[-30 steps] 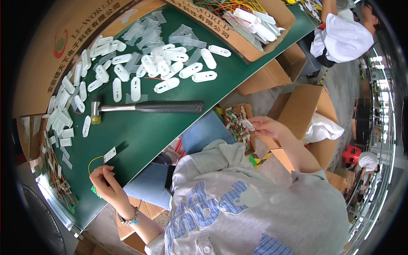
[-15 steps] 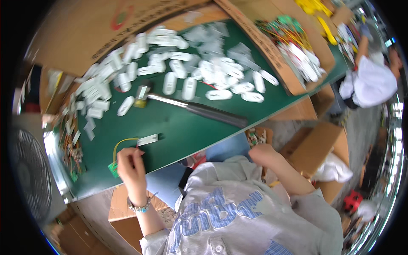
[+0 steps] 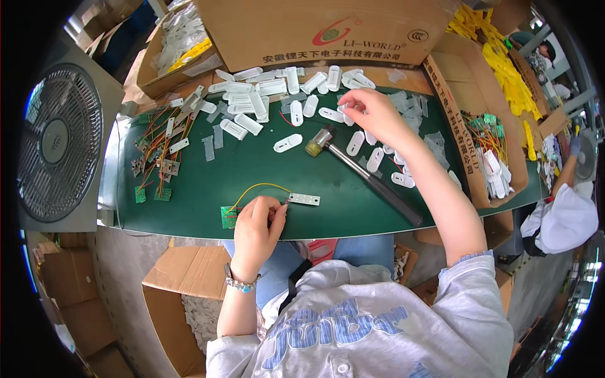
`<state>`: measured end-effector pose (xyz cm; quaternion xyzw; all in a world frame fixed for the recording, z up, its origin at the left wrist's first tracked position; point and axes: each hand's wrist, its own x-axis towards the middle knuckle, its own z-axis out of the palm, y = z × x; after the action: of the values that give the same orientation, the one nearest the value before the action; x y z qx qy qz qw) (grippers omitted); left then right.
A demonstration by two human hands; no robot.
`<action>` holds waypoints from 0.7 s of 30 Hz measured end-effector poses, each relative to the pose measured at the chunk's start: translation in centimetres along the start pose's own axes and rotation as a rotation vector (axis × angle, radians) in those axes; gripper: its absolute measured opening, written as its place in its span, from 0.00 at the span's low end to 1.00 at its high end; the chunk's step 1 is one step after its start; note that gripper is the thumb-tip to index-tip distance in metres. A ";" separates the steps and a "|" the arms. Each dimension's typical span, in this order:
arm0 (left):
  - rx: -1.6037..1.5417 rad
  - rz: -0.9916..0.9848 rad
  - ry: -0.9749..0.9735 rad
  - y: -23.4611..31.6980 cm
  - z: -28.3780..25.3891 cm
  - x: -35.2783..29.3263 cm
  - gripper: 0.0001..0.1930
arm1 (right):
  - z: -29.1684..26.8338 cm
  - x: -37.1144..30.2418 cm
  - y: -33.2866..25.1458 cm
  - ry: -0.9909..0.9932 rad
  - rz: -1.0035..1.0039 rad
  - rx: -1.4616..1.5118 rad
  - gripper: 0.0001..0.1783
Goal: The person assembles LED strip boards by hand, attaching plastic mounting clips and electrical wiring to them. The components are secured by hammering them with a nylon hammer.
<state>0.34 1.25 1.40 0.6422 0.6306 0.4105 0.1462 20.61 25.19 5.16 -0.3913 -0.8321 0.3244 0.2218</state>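
My left hand (image 3: 257,222) is near the front edge of the green table, its fingers closed on the thin wires of a small LED board. That white LED board (image 3: 305,199) lies just right of the fingertips, its row of LEDs facing up. A yellow wire loops from it to a green circuit board (image 3: 227,218) left of the hand. My right hand (image 3: 373,113) reaches over the far middle of the table. Its thumb and fingertips pinch a white oval plastic case (image 3: 344,114), partly hidden by the fingers. More such cases (image 3: 251,101) lie heaped around.
A hammer (image 3: 372,179) lies diagonally below my right forearm. Wired boards (image 3: 165,151) are piled at left, beside a fan (image 3: 57,142). A large carton (image 3: 283,31) stands behind; an open box (image 3: 450,113) holds wired parts at right. Another person (image 3: 561,217) sits far right.
My right hand has come up from beside my lap to the white cases at the far side. My left hand stays by the wired boards. The whole view has shifted.
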 end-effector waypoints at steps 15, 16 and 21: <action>0.003 -0.007 0.017 0.4 -0.1 0.1 0.08 | 6.7 11.8 -2.5 0.106 0.165 -0.410 0.16; 0.004 -0.005 0.015 0.5 -0.2 0.0 0.07 | 6.6 12.2 -2.7 0.102 0.172 -0.416 0.16; -0.028 -0.006 0.033 0.3 0.1 -0.1 0.07 | 4.8 9.0 -2.5 0.395 -0.234 -0.268 0.10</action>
<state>0.59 1.19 1.52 0.6314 0.6291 0.4292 0.1460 10.96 29.42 4.63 -0.3740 -0.8479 0.1006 0.3621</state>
